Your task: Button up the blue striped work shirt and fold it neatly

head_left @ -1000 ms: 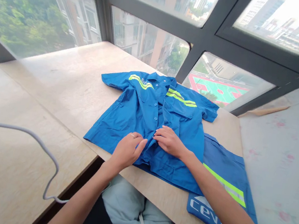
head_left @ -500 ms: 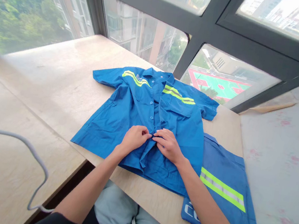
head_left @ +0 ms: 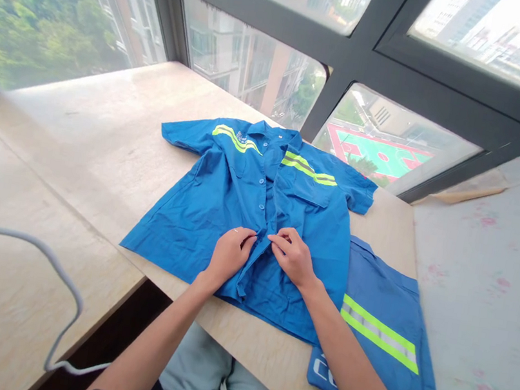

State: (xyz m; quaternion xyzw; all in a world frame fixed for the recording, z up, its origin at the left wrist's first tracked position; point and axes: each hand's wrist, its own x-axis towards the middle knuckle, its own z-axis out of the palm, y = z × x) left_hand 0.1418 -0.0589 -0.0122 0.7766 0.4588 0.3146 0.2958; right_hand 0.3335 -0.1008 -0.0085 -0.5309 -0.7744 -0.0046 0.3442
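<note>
One left hand [head_left: 231,254] and one right hand [head_left: 293,257] pinch a blue, yellow-striped cloth shirt [head_left: 235,194] between them. Its front could slip if fingers loosen.

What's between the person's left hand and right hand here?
In the head view, the blue shirt lies between the left hand and the right hand: its front edges meet the fingertips, with creased fabric running down below.

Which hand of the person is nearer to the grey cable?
Left. The left hand, at the front of the blue shirt, is right of the grey cable; the right hand, across the shirt's opening, is farther away.
</note>
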